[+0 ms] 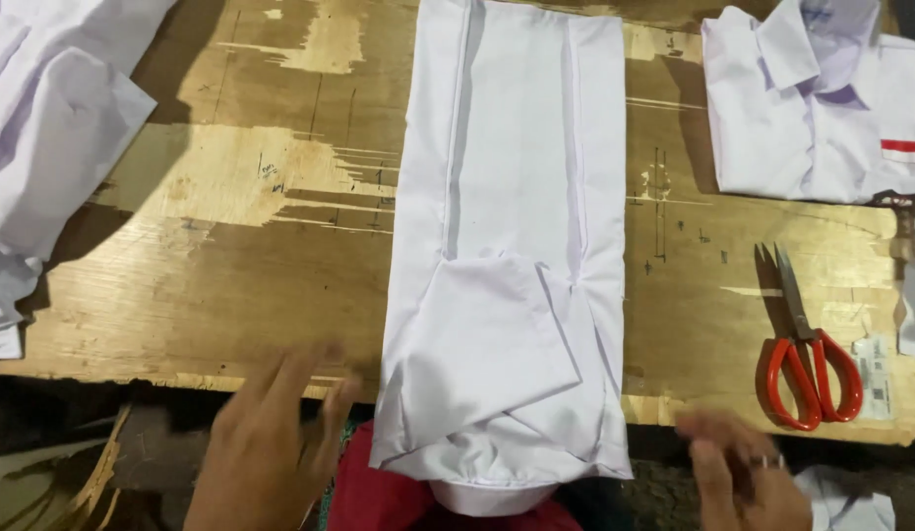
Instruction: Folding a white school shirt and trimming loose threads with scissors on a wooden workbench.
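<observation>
Both hands, left hand [266, 442] and right hand [743, 472], hover open and empty beside the folded white shirt [512, 246] on the tabletop [231, 246].

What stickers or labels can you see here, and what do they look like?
Paper tag: on the wooden table, just right of the red-handled scissors; small white rectangle with dark print.
Shirt patch: on the folded white shirt at top right; small rectangle, red stripe above white.
</observation>
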